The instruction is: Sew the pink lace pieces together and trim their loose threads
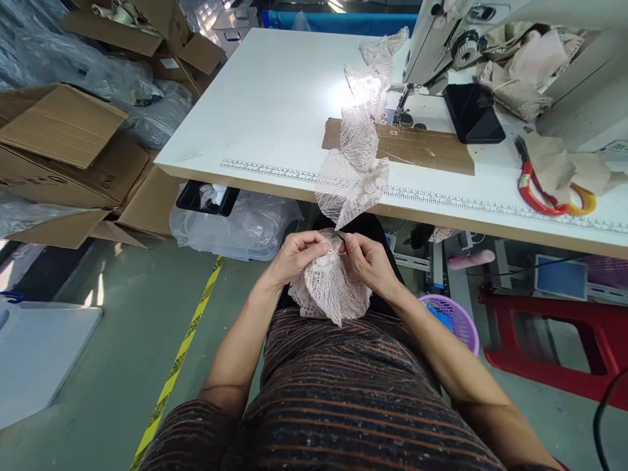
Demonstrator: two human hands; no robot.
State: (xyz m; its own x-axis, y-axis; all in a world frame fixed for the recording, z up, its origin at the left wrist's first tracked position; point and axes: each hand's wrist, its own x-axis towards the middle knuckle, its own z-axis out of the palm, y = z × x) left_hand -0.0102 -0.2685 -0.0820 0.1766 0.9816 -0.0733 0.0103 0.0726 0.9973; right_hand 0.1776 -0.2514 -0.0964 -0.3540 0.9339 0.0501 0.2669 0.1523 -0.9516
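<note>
Over my lap, a gathered piece of pale pink lace [330, 284] hangs between my two hands. My left hand [300, 256] pinches its upper left edge between thumb and fingers. At the upper right edge, my right hand [367, 261] has its fingers closed on the lace. A small dark tip shows by the right fingers; what it is I cannot make out. Just above the hands, a long strip of the same lace [360, 137] drapes over the table's front edge and runs back past the sewing machine [432, 46]. Whether the two lace parts are joined is hidden.
The white table [220, 98] has a printed ruler along its front. On it lie brown cardboard [426, 152], a black phone [473, 112], red-and-yellow scissors [544, 190] and fabric scraps [530, 65]. Cardboard boxes [63, 144] stand left; a purple basket [456, 320] and red stool [554, 333] are right.
</note>
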